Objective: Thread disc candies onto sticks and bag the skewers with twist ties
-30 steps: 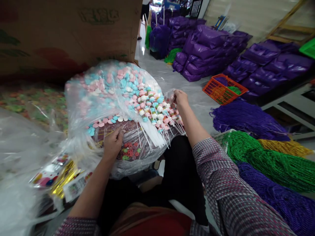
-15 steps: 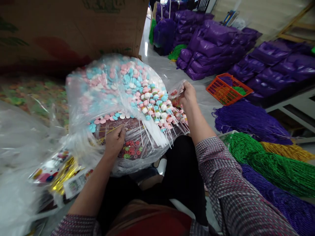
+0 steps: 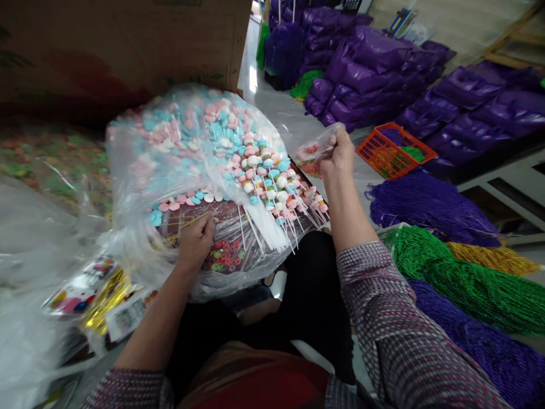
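The big bag (image 3: 170, 142) of pastel candy is likely heavy and slack; gather its film to lift. Skewers (image 3: 281, 197) by its mouth look light, brittle-topped: hold the sticks (image 3: 266, 230). Right of them, the right hand's (image 3: 339, 152) grip is clamped on a clear pouch (image 3: 310, 151), probably slippery, best pinched by its edge. The left hand's (image 3: 196, 240) grip is together, on what I cannot tell, near small rings (image 3: 225, 255).

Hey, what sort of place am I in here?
Probably a small workshop or packing room, though no sign confirms it. Pink, blue and white candy-like skewers lie in front of you, purple sacks are stacked beyond, and thick green strands sit to your right.
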Demonstrator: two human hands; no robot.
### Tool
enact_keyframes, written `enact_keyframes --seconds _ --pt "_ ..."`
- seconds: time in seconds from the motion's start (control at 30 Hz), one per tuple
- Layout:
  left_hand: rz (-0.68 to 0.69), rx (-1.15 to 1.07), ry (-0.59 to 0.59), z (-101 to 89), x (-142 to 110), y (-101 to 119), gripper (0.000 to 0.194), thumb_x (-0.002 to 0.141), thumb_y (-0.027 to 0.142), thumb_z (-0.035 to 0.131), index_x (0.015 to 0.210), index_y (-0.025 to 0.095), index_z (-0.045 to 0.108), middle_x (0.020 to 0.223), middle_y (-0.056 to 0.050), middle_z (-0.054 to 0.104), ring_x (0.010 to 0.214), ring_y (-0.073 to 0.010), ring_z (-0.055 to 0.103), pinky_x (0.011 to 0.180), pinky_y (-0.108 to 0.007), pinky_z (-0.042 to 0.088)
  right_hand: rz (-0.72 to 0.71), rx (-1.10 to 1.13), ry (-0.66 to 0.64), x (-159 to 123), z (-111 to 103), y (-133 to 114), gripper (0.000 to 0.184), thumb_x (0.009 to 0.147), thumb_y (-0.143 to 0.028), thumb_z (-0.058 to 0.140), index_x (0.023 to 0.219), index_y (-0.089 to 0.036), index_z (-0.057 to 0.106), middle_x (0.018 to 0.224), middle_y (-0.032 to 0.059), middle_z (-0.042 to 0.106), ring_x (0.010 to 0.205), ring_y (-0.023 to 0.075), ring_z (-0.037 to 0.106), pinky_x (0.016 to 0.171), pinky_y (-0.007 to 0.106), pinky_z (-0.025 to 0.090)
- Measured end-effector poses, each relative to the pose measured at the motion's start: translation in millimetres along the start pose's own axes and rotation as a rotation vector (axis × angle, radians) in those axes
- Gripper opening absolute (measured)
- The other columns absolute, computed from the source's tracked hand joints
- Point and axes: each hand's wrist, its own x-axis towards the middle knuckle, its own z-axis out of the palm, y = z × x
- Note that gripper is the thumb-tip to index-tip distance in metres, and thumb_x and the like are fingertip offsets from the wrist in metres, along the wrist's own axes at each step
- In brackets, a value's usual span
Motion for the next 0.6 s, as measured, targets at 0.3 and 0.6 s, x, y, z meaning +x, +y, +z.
enact_keyframes --seconds 0.3,0.6 --pt "-0.034 -0.063 0.026 7.4 2.0 1.4 0.045 0.090 0.043 0.055 0.113 0.014 0.079 0.110 -0.012 0.083 0.105 -0.0272 0.078 0.100 -0.041 0.061 -0.172 -0.045 -0.317 -61.2 23.9 -93.1 0.044 0.097 -0.057 0.046 0.068 -0.029 0.026 0.055 -0.0072 0.024 0.043 0.0110 0.033 0.045 0.027 0.036" --pt "-0.024 -0.489 0.127 -88.5 -23.0 87.4 0.056 0.102 0.068 0.043 0.131 0.024 0.062 0.092 -0.002 0.068 0.073 -0.0115 0.070 0.068 -0.026 0.057 -0.356 -0.318 -0.798 -215.3 86.6 -108.8 0.021 0.085 -0.029 0.073 0.066 -0.022 0.070 0.064 -0.0039 0.060 0.060 0.0102 0.054 0.065 0.027 0.046"
